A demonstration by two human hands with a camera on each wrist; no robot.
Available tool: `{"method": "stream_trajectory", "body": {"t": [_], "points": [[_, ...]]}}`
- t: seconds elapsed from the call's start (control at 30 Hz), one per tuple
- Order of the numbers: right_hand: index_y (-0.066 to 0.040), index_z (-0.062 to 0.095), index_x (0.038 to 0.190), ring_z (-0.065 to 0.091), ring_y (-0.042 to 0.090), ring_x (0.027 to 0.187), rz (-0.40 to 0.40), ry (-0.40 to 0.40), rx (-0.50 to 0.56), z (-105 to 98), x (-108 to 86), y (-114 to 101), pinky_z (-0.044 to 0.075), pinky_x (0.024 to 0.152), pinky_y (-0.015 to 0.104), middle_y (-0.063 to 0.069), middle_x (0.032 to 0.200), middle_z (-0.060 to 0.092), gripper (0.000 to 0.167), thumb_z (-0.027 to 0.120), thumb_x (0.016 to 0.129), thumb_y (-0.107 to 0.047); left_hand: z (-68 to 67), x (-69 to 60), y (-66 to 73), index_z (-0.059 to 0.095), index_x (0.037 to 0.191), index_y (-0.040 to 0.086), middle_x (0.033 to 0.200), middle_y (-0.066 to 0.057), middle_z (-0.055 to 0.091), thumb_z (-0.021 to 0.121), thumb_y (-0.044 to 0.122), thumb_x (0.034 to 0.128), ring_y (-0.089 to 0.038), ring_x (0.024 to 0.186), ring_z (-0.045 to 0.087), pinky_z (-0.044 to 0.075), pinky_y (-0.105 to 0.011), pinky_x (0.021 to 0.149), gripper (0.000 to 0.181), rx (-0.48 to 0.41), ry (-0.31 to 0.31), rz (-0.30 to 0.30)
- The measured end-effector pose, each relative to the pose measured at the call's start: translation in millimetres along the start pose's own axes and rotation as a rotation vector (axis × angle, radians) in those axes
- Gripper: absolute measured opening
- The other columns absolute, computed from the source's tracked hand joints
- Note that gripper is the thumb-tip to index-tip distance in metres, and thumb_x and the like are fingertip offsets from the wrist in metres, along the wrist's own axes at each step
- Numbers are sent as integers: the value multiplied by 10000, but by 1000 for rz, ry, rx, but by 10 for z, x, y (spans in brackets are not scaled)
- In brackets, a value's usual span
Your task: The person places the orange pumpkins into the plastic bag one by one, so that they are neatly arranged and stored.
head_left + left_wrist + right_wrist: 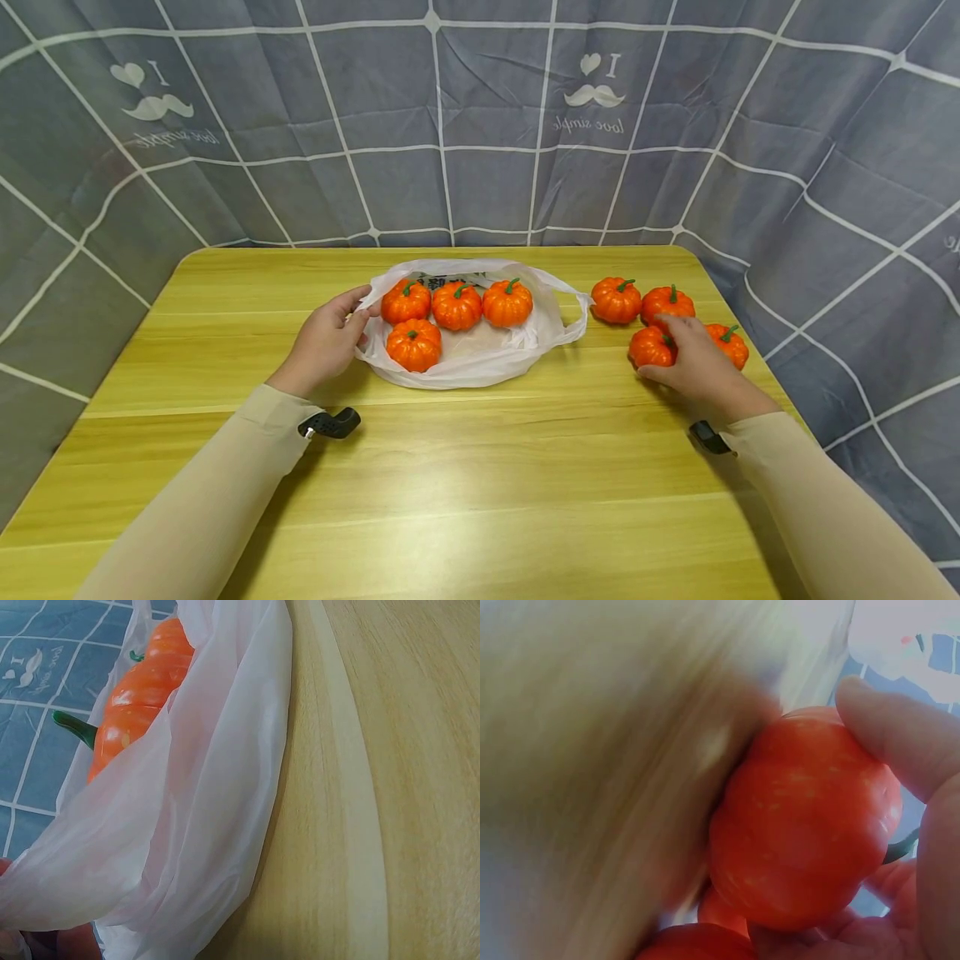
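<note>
A white plastic bag [480,373] lies open on the table with several small orange pumpkins inside, one of them a pumpkin [414,345] at its front left. My left hand [321,340] pinches the bag's left rim; in the left wrist view the bag's side [217,787] partly covers the pumpkins [135,712]. On the right, my right hand [701,362] grips a pumpkin [651,347], thumb on one side and fingers on the other. The right wrist view shows this pumpkin [802,825] between thumb and fingers.
Beside the right hand are three more pumpkins: one [617,300] near the bag's handle [576,321], one [667,302] behind the hand, and one [729,346] to its right. A grey checked curtain [487,108] hangs behind the wooden table [480,500].
</note>
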State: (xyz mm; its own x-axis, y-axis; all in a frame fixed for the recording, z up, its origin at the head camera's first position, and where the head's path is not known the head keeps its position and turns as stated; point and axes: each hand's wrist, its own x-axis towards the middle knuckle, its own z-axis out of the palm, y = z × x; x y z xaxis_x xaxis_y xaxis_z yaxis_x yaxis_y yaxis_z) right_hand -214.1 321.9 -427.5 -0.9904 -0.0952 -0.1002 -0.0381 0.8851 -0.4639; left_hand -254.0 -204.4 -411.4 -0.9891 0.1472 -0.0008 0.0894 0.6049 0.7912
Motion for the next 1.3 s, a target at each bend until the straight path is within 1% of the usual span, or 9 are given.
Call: {"method": "stream_trajectory", "body": {"t": [0.2,0.3,0.4,0.5,0.7,0.87,1.0,1.13,1.3], "points": [[1,307,1608,500,531,1280,-2,-45,-6,41,6,1,399,1094,725,357,1498,375,1012,852,872,-428,0,-1,3,367,1640,91,1339,-171,632,435,265,1135,-275,868,596,482,-194,622,538,0,-3,-9],[-16,281,1621,509,529,1270,17,-69,34,49,13,5,397,1096,723,359,1498,375,1030,855,871,-427,-1,-2,5,366,1641,95,1345,-171,632,436,265,1135,-277,869,597,486,-194,627,538,-2,-6,-10],[-44,260,1634,497,518,1291,33,-83,63,46,19,10,382,1116,717,348,1522,365,1023,847,883,-416,-1,-4,12,367,1641,96,1339,-173,634,433,273,1135,-278,864,600,488,-193,634,540,2,-5,-9],[-44,248,1637,485,519,1295,29,-91,87,45,27,21,372,1119,720,353,1533,353,1029,848,886,-409,-1,-4,14,377,1635,89,1322,-178,630,434,270,1135,-277,866,600,486,-194,636,535,7,3,-2],[-56,248,1638,483,516,1285,40,-93,119,54,15,32,378,1106,715,348,1534,346,1026,856,883,-391,6,-3,15,386,1629,82,1316,-178,635,440,249,1132,-269,846,600,486,-194,633,527,2,2,1],[-61,242,1641,480,522,1304,47,-88,108,58,-3,38,370,1121,719,347,1545,341,1030,849,888,-414,22,-4,25,380,1634,94,1326,-173,662,444,262,1134,-270,815,597,488,-203,627,532,-17,-12,-2],[-55,249,1636,491,525,1289,38,-85,100,62,-9,24,384,1106,722,353,1532,349,1018,841,893,-418,29,-9,31,370,1640,103,1323,-172,663,444,276,1136,-270,804,587,485,-209,616,538,-27,-20,-8],[-55,258,1630,498,513,1285,30,-79,102,73,-6,27,393,1106,711,343,1527,357,984,831,906,-394,32,-12,37,368,1642,109,1291,-171,665,442,276,1136,-268,789,585,485,-212,610,537,-35,-23,-13],[-62,254,1631,496,508,1290,42,-79,101,71,-5,31,392,1110,707,334,1529,356,976,826,909,-384,45,-16,47,371,1643,124,1192,-166,657,443,287,1135,-262,782,580,486,-212,618,538,-35,-22,-20]]}}
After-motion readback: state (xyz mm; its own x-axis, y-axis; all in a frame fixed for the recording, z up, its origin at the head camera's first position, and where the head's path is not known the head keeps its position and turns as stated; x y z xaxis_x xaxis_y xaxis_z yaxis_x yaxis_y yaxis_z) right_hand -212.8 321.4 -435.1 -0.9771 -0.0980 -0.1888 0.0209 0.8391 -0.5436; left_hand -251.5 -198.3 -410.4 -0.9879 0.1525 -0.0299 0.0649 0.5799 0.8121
